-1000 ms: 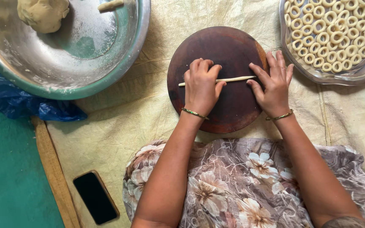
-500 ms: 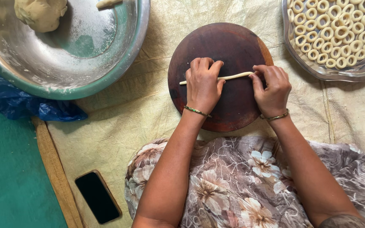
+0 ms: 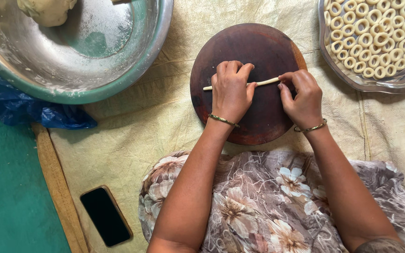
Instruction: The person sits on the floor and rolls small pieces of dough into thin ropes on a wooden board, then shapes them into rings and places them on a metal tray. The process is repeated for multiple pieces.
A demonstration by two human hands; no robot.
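On the round wooden board [image 3: 251, 70], the left hand [image 3: 231, 91] lies curled over the thin dough strip [image 3: 263, 83]. The right hand [image 3: 302, 96], flat a second ago, now pinches the strip's right end, near the board's right edge.

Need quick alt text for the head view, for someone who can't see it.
Both hands, left hand and right hand, press a thin dough rope on a round dark board. A tray of dough rings sits right, a metal bowl with a dough lump left.

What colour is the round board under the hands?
Dark reddish-brown round board, seen from the head view.
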